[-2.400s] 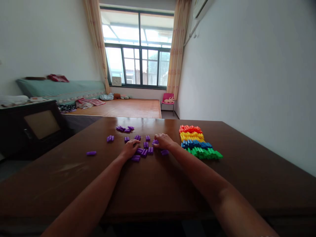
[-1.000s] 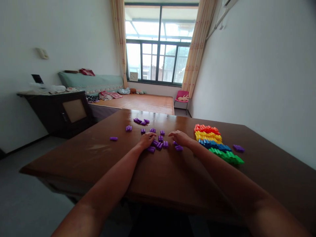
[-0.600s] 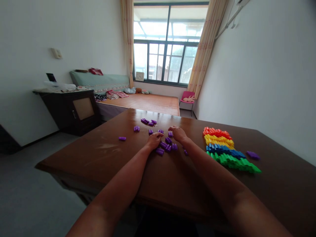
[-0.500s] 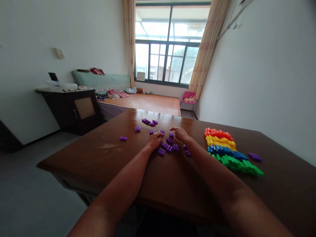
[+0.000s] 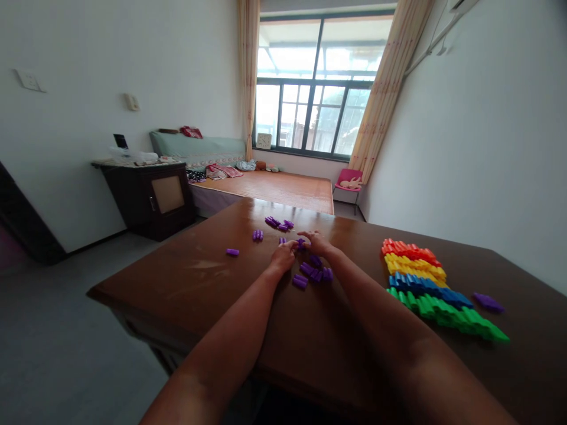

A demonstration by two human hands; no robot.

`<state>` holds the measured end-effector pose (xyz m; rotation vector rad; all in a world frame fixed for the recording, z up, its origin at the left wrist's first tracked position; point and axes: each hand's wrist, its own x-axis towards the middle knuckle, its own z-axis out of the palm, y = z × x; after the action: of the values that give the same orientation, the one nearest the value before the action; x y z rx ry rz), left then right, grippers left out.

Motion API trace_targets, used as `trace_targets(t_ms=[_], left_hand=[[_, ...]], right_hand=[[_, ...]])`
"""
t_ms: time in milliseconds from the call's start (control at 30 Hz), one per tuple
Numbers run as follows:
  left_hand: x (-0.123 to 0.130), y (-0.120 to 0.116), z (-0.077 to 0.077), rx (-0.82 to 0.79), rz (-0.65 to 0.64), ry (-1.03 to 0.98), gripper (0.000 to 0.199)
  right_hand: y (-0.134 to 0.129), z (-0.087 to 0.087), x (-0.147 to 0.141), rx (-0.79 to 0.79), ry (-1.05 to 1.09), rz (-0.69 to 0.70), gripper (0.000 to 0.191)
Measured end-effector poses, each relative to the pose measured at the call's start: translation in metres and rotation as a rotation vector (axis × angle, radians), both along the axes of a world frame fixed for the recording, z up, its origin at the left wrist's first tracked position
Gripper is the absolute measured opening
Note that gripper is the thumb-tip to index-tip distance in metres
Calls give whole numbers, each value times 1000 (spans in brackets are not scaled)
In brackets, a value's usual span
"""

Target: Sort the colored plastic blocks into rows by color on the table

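My left hand (image 5: 284,256) and my right hand (image 5: 315,242) meet over the brown table (image 5: 212,295), fingers closed on a purple piece (image 5: 301,242) between them. Just below my hands lie several purple pieces (image 5: 311,271), with one pair (image 5: 300,281) nearest me. Beyond and to the left are a purple group (image 5: 279,223), a small cluster (image 5: 257,235) and a single piece (image 5: 233,252). At the right, red (image 5: 410,252), yellow (image 5: 414,267), blue (image 5: 429,285) and green (image 5: 447,313) rows lie side by side.
A separate purple piece (image 5: 488,302) lies right of the coloured rows. Past the table stand a low bed (image 5: 274,188), a dark cabinet (image 5: 150,200) and a pink chair (image 5: 349,180) under the window.
My hands have come together, and a purple piece is now between their fingertips. The view has turned slightly left, so the table and rows appear further right.
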<state>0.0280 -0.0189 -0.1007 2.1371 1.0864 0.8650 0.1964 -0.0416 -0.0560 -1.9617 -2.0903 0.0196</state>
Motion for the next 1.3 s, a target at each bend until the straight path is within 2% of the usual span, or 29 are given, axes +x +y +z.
trace_targets(t_ms=[67, 133, 300, 467, 667, 767, 867, 1000, 1133, 1200, 1300], left_hand=[[0, 1, 0, -4, 23, -29, 41], [-1, 0, 2, -2, 46, -40, 41], [-4, -5, 8, 31, 57, -11, 38], [-4, -5, 7, 72, 65, -21, 38], [-5, -3, 6, 60, 82, -9, 37], [-6, -3, 6, 58, 77, 4, 36], [-8, -2, 5, 79, 73, 20, 35], [-9, -3, 6, 97, 92, 73, 33], [-9, -7, 10, 116, 72, 134, 33], [-9, -9, 12, 128, 57, 161, 32], [-8, -10, 14, 148, 59, 191, 31]], right_hand=[[3, 3, -5, -48, -2, 108, 48], [5, 7, -7, -116, -14, 142, 43], [2, 16, -5, -158, -73, 34, 24], [-6, 20, -5, -130, -79, -32, 36], [-16, 20, -16, -176, -14, 84, 42], [-21, 21, -17, -130, 10, 66, 42], [-34, 29, -5, -61, 28, 34, 40], [-75, 50, 45, 87, 122, -14, 32], [-143, 65, 140, 168, 383, -106, 35], [-183, 63, 199, 192, 503, -257, 36], [-243, 41, 290, 369, 578, -667, 26]])
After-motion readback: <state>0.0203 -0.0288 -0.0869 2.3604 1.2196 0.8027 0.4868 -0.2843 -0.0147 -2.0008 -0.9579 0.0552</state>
